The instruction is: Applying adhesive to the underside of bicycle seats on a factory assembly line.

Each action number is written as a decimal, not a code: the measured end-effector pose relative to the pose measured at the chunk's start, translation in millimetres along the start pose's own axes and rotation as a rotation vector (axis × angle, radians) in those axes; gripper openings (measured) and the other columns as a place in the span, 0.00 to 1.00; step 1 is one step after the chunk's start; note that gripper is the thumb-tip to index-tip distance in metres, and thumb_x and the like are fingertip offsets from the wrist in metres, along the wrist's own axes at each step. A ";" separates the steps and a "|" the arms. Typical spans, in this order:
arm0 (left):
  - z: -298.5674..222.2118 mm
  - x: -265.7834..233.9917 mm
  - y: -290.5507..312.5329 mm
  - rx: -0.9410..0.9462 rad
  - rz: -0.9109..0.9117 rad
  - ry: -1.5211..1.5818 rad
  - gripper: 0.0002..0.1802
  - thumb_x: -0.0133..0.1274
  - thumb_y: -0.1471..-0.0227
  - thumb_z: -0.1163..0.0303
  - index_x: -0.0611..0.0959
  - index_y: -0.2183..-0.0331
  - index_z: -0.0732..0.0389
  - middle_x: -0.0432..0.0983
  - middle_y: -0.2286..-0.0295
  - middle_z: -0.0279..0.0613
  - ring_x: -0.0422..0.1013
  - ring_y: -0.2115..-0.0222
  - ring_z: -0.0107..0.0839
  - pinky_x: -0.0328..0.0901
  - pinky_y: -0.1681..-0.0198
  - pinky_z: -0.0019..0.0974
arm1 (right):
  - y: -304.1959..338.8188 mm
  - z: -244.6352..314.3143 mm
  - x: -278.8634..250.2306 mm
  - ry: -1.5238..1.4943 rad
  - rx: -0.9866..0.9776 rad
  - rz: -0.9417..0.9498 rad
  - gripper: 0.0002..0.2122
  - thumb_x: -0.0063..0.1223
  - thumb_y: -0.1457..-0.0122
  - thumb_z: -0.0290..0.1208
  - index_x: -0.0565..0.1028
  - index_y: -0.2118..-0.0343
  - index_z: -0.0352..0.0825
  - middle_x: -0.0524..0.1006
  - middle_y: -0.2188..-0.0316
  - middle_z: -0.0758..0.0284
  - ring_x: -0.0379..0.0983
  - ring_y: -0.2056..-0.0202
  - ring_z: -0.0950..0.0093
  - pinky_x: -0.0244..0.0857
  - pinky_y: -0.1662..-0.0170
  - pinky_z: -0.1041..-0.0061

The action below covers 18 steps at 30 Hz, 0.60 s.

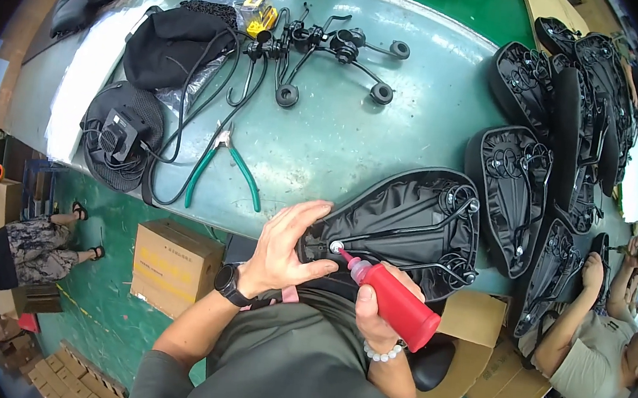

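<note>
A black bicycle saddle [411, 209] lies upside down at the table's front edge, its rails and coil springs facing up. My right hand [381, 314] grips a red squeeze bottle [401, 305], tilted so that its narrow nozzle meets a round silvery fitting [336, 247] near the saddle's nose. Around that nose my left hand [288, 244] is spread, thumb and fingers apart on either side, steadying or resting against it. Whether anything flows from the nozzle is too small to tell.
Green-handled pliers [223, 159] lie left of the saddle. Behind are black metal bracket parts [327, 48], a black cap [176, 44] and a cabled device [120, 134]. More upturned saddles [509, 180] crowd the right. Cartons [176, 265] stand below; a co-worker [599, 345] works at right.
</note>
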<state>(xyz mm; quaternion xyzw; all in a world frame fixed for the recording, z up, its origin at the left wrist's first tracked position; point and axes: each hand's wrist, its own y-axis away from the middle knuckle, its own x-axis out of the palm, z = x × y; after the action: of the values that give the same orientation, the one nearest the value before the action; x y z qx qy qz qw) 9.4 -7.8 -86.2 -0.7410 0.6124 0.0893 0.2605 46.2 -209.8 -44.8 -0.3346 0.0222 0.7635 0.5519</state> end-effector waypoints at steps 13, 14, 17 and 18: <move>-16.4 -17.2 -8.7 -0.247 0.078 -0.011 0.18 0.45 0.49 0.74 0.76 0.56 0.70 0.77 0.62 0.53 0.73 0.60 0.47 0.65 0.54 0.37 | 24.2 3.0 -13.7 -0.348 0.154 -0.397 0.20 0.58 0.52 0.41 0.74 0.66 0.26 0.77 0.70 0.57 0.75 0.70 0.64 0.69 0.63 0.69; -12.9 -25.1 -13.1 -0.183 0.030 -0.025 0.19 0.44 0.49 0.74 0.75 0.55 0.71 0.77 0.61 0.53 0.73 0.59 0.43 0.64 0.53 0.36 | 32.7 3.6 -18.7 -0.543 0.258 -0.480 0.25 0.61 0.54 0.44 0.69 0.59 0.30 0.74 0.65 0.60 0.71 0.64 0.67 0.66 0.60 0.70; -9.1 -67.3 -21.1 -0.405 0.059 0.080 0.18 0.43 0.46 0.73 0.76 0.54 0.68 0.75 0.58 0.52 0.71 0.54 0.40 0.61 0.49 0.36 | 27.0 0.5 -44.5 -0.851 0.339 -0.627 0.27 0.55 0.52 0.52 0.69 0.59 0.32 0.71 0.65 0.61 0.68 0.68 0.73 0.64 0.67 0.73; -12.9 -78.8 -26.3 -0.431 0.109 0.003 0.17 0.43 0.45 0.74 0.75 0.54 0.69 0.73 0.55 0.53 0.69 0.52 0.42 0.59 0.47 0.36 | 19.8 0.6 -49.0 -0.909 0.394 -0.694 0.27 0.53 0.51 0.52 0.69 0.59 0.31 0.72 0.68 0.62 0.68 0.72 0.73 0.64 0.69 0.75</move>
<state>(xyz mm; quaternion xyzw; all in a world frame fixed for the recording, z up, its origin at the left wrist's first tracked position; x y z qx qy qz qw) 13.6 56.7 -32.4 -0.7454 0.6188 0.2309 0.0899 37.0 -257.8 -24.7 0.1459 -0.1852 0.5869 0.7746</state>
